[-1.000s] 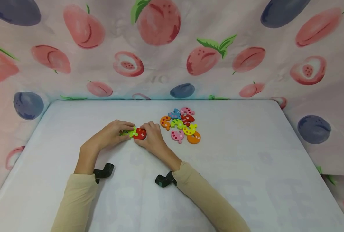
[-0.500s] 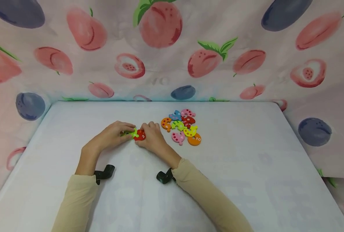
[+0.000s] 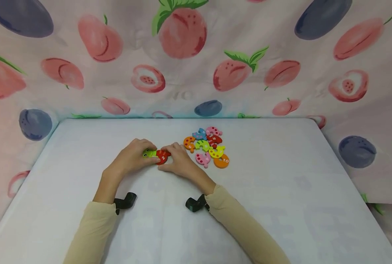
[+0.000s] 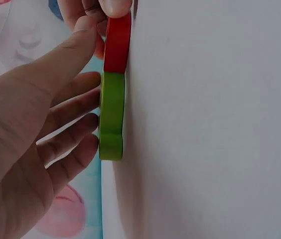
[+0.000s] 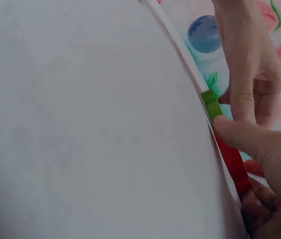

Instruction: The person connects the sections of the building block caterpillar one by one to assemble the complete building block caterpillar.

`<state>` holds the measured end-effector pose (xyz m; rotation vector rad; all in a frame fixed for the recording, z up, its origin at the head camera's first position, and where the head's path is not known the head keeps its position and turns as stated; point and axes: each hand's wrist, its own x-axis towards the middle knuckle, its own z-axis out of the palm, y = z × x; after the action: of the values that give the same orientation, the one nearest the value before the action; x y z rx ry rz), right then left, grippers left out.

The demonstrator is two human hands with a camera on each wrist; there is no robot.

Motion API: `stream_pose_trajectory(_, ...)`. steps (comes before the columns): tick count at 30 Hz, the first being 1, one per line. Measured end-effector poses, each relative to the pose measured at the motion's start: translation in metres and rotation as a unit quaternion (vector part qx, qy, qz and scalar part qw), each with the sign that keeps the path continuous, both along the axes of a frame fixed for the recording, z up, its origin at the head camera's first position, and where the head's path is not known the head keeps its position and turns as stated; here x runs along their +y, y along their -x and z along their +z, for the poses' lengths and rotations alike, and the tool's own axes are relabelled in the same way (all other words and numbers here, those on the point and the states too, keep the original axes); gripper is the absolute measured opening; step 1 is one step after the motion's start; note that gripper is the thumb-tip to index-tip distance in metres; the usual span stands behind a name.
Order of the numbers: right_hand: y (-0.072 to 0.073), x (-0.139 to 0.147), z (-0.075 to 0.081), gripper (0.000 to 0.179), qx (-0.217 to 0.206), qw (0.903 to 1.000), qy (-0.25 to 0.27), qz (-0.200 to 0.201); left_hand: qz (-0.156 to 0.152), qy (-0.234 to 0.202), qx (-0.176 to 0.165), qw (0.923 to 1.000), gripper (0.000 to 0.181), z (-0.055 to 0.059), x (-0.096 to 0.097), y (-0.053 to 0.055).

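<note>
In the head view, a green puzzle piece [image 3: 148, 153] with a face-like end sits joined to a red puzzle piece [image 3: 162, 157] marked 2. My left hand [image 3: 132, 156] holds the green piece from the left, fingers along its far edge. Its thumb reaches over the red piece near the joint. From the right, my right hand [image 3: 179, 159] pinches the red piece, thumb at the near edge and fingers at the far side. In the left wrist view, the green side [image 4: 112, 109] and red side [image 4: 117, 45] meet end to end, lying low over the white table.
Right of my hands lies a cluster of colourful numbered pieces, among them an orange piece [image 3: 221, 161] marked 10, a pink piece [image 3: 202, 158] and a blue piece [image 3: 199, 134]. The white tabletop [image 3: 275, 176] ends at a fruit-print cloth [image 3: 182, 80] behind.
My left thumb has moved right, onto the red piece, and more of the green piece shows. My right fingers have slid toward the red piece's right end, uncovering more of it.
</note>
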<state>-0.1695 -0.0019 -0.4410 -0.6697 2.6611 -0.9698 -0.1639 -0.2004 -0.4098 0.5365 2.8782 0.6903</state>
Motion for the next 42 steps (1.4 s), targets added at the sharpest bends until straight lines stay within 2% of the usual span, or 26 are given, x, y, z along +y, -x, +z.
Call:
stream_pose_trajectory(5,0.003,0.018,0.003,0.072,-0.019,0.9974,0.059,0.036,-0.013,0.053,0.033,0.9980,0.055,-0.003,0.004,-0.002)
stream_pose_trajectory(10,0.007,0.033,0.006,0.067,0.012,0.9962,0.084,0.019,-0.028,0.065,0.063,0.9954,0.055,-0.003,0.005,-0.004)
stream_pose_trajectory(14,0.010,0.040,0.008,0.065,0.028,0.9959,0.086,-0.004,-0.022,0.062,0.045,0.9968,0.055,0.000,0.003,-0.004)
stream_pose_trajectory(22,0.020,0.053,0.009,0.066,0.036,0.9970,0.035,-0.059,0.011,0.059,-0.007,0.9982,0.055,0.005,-0.008,-0.004)
stream_pose_trajectory(26,0.026,0.061,0.006,0.067,0.044,0.9967,0.014,-0.067,0.015,0.059,-0.010,0.9981,0.057,0.003,-0.016,-0.003)
stream_pose_trajectory(31,0.031,0.067,0.002,0.069,0.040,0.9976,0.003,-0.056,0.012,0.049,-0.010,0.9987,0.056,0.001,-0.021,-0.002)
stream_pose_trajectory(42,0.033,0.071,-0.001,0.065,0.049,0.9980,-0.010,-0.040,0.015,0.049,0.010,0.9986,0.055,0.000,-0.018,-0.003)
